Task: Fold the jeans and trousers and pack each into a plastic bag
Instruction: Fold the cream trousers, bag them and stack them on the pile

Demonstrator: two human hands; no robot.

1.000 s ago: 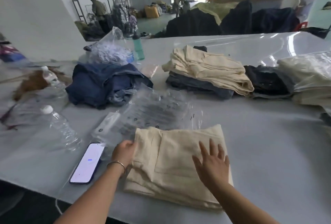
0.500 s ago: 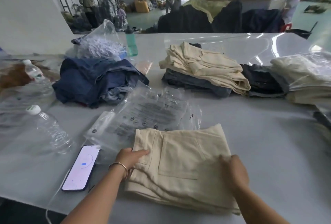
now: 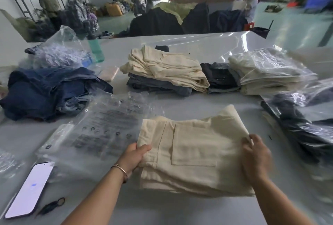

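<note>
- gripping folded cream trousers [image 3: 192, 151] at both side edges: left hand [image 3: 134, 157] thumb on top at the left edge, right hand [image 3: 255, 158] curled over the right edge
- trousers near front of worktop [image 3: 207, 102]
- clear bags [image 3: 106, 127] touching their left side
- phone [image 3: 29, 189] far left
- jeans pile [image 3: 48, 91] behind bags

cream trousers [image 3: 194, 151], dark blue jeans [image 3: 50, 91], seemingly

You're at a packing table [image 3: 180, 98] in a garment warehouse. Folded trousers [image 3: 167, 68] and bagged stacks [image 3: 266, 70] surround you. Clothing heaps [image 3: 180, 19] fill the open hall behind.
</note>
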